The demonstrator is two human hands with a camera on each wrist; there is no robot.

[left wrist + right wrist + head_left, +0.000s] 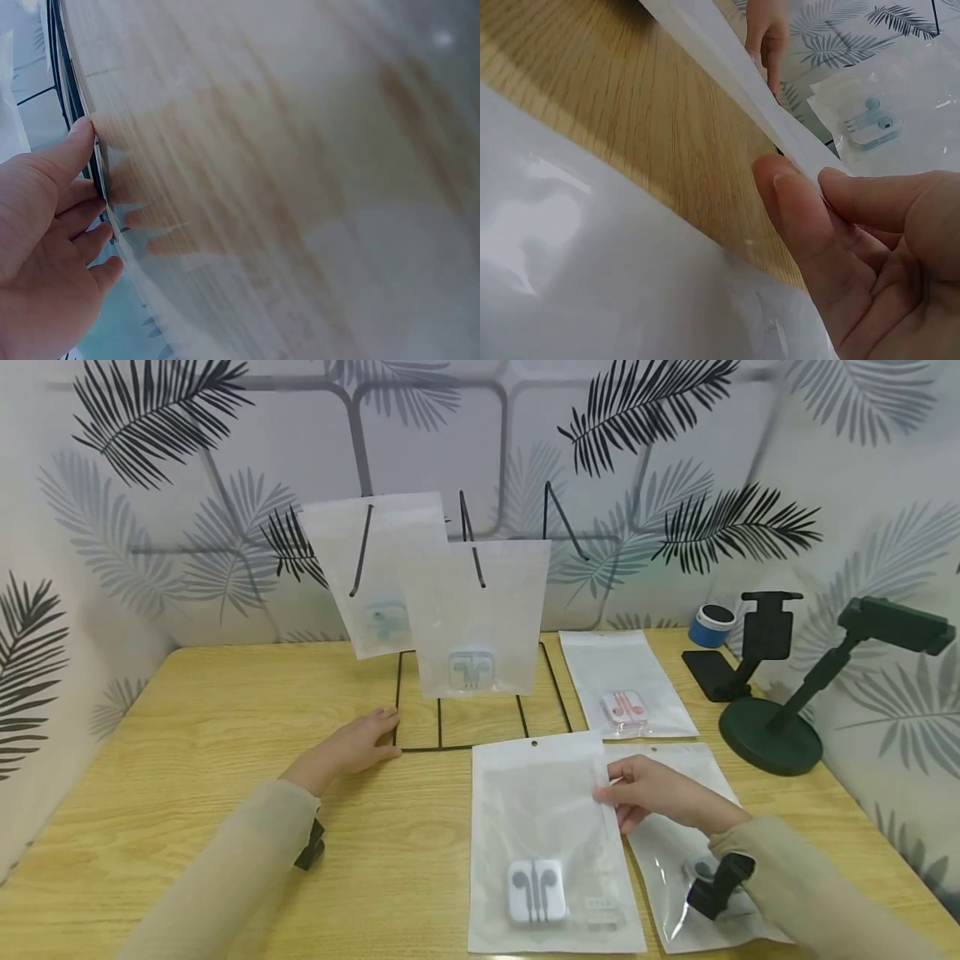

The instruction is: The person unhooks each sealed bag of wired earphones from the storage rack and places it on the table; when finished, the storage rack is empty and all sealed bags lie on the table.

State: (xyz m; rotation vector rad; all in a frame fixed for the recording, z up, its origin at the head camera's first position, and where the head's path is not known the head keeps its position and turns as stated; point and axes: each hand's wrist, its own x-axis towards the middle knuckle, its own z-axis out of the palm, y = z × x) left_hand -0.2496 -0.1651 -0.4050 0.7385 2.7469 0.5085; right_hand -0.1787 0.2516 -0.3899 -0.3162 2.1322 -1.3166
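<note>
My right hand (pixel 660 789) pinches the right edge of a white plastic bag of earphones (pixel 543 827) between thumb and fingers. A hang hole shows at the bag's top, and a white square case with earphones sits low inside. My left hand (pixel 356 743) rests on the table, fingertips at the left side of the black wire rack's base (pixel 442 748). In the left wrist view, the thumb and fingertips (pixel 109 266) lie along the table's surface by the dark wire. Two similar bags, a rear one (pixel 375 568) and a front one (pixel 480 618), hang on the rack's hooks.
Partly beneath the held bag lies another earphone bag (pixel 660 843). A bag with pink earphones (pixel 630 677) lies behind it. A dark green stand (pixel 772 735), a black phone holder (pixel 765 635) and a blue jar (pixel 711 625) stand at the right of the wooden table (pixel 247 710).
</note>
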